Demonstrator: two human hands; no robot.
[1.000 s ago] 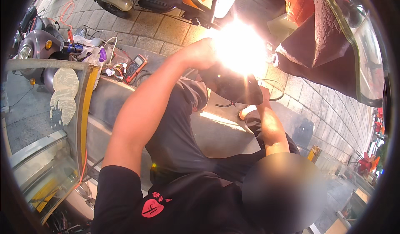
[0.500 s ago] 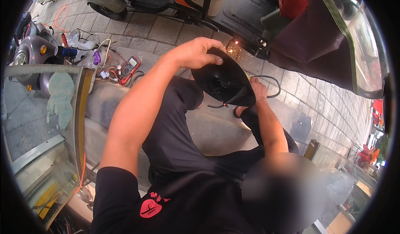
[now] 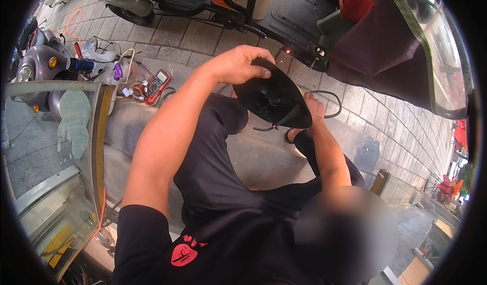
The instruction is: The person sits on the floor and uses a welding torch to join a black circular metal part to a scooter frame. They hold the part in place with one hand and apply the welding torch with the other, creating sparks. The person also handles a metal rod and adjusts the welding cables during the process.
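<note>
My left hand [image 3: 253, 64] grips the upper edge of a black welding shield [image 3: 276, 95], thumb on its inner face. The shield is held up tilted, hollow side toward me, with a thin black cord and red bit at its lower edge. Behind its right edge my right hand [image 3: 314, 106] is closed around what looks like a welding electrode holder, mostly hidden by the shield. A black cable [image 3: 339, 105] loops out beside that hand. Beyond the shield, a small glow [image 3: 287, 50] shows at the lower frame of a three-wheeled cart [image 3: 297, 19].
At left on the stone step [image 3: 137, 125] lie a red multimeter [image 3: 160, 82], wires and a purple-handled tool [image 3: 117, 71]. A grey scooter [image 3: 43, 67] stands behind them. A glass door [image 3: 96, 128] is close on my left. A dark cover [image 3: 385, 62] hangs at the right.
The spray of orange sparks by the cart frame has died down to a small glow. Both hands and the shield have stayed nearly still.
</note>
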